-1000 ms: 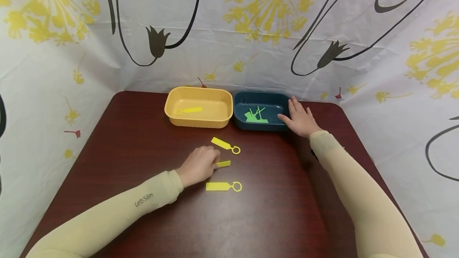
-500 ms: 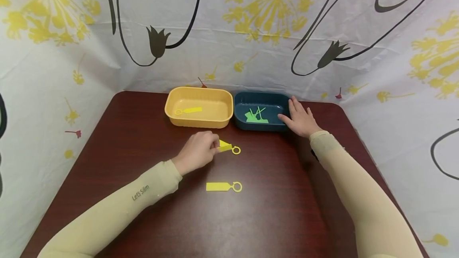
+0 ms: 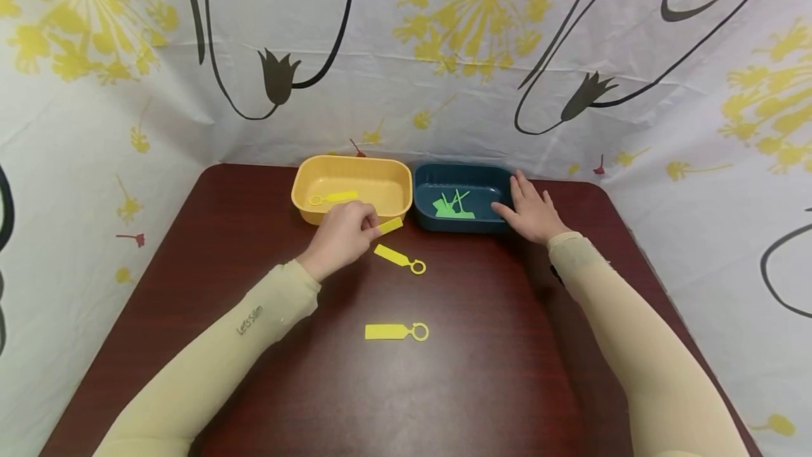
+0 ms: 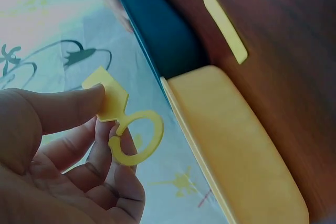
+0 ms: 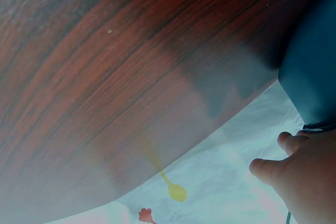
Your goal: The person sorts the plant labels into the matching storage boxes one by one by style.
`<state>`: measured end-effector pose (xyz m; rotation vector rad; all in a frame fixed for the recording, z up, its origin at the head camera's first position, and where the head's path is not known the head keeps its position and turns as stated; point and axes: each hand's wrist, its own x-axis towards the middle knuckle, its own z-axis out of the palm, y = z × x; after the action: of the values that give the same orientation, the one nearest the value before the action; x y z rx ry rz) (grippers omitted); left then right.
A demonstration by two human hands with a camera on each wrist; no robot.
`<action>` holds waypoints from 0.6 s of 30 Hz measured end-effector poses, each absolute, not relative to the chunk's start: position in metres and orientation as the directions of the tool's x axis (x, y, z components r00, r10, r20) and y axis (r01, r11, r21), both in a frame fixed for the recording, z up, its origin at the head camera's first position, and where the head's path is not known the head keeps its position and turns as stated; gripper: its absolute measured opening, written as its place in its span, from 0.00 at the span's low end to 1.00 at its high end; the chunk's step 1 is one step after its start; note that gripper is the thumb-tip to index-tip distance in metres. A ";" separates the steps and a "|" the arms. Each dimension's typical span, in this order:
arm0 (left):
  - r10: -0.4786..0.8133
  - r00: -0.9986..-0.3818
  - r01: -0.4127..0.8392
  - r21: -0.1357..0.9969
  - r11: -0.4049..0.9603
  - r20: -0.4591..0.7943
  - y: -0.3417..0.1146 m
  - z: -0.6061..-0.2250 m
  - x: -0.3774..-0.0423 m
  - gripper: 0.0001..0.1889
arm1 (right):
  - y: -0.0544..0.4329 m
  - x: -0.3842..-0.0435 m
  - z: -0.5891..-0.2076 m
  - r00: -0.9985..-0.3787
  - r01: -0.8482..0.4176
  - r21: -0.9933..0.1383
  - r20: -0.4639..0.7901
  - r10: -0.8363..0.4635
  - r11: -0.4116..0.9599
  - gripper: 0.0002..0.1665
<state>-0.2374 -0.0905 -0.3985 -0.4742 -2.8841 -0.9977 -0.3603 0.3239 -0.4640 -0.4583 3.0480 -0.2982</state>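
Observation:
My left hand (image 3: 342,235) pinches a flat yellow tag (image 4: 139,137) with an open ring at one end, between thumb and fingers. It is held at the front wall of the yellow bin (image 3: 354,218), whose floor bears another yellow tag (image 3: 339,196). Two more yellow tags lie on the table, one (image 3: 392,254) just in front of the bins and one (image 3: 385,331) nearer to me. My right hand (image 3: 533,214) rests with extended fingers on the right end of the dark blue bin (image 3: 495,224). Several green tags (image 3: 453,209) lie inside that bin.
Both bins stand side by side at the back of the dark red-brown table (image 3: 444,386). Behind and beside the table hangs a white patterned cloth (image 3: 380,55). The table's back edge runs close behind the bins.
The left hand has moved away from me to the yellow bin's front, carrying the tag and passing over the one lying on the table. The right hand has stayed put.

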 end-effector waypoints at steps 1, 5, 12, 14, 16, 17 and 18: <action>0.263 -0.953 0.301 0.592 0.748 0.153 -0.091 -0.398 -0.240 0.04 | 0.324 -0.360 -0.464 -0.955 -0.286 -0.199 -0.019 -0.295 0.937 0.60; 0.249 -0.956 0.292 0.582 0.759 0.154 -0.096 -0.397 -0.252 0.03 | 0.324 -0.360 -0.464 -0.956 -0.280 -0.209 -0.029 -0.292 0.937 0.60; 0.236 -0.961 0.276 0.565 0.778 0.144 -0.105 -0.398 -0.274 0.05 | 0.324 -0.360 -0.464 -0.955 -0.282 -0.215 -0.033 -0.295 0.935 0.60; 0.241 -0.961 0.276 0.550 0.788 0.137 -0.107 -0.397 -0.280 0.05 | 0.324 -0.359 -0.464 -0.954 -0.283 -0.214 -0.036 -0.297 0.935 0.60; 0.248 -0.959 0.281 0.527 0.802 0.135 -0.109 -0.397 -0.286 0.06 | 0.324 -0.359 -0.463 -0.954 -0.285 -0.208 -0.033 -0.298 0.936 0.59; 0.252 -0.958 0.285 0.516 0.807 0.135 -0.110 -0.397 -0.289 0.06 | 0.323 -0.359 -0.463 -0.954 -0.286 -0.208 -0.031 -0.299 0.935 0.59; 0.255 -0.957 0.290 0.503 0.814 0.139 -0.112 -0.396 -0.292 0.06 | 0.323 -0.359 -0.463 -0.954 -0.287 -0.208 -0.028 -0.299 0.935 0.59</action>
<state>-0.2916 -0.1115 -0.3964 -0.4403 -2.9300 -0.8289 -0.3589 0.3234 -0.4626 -0.4599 3.0316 -0.3128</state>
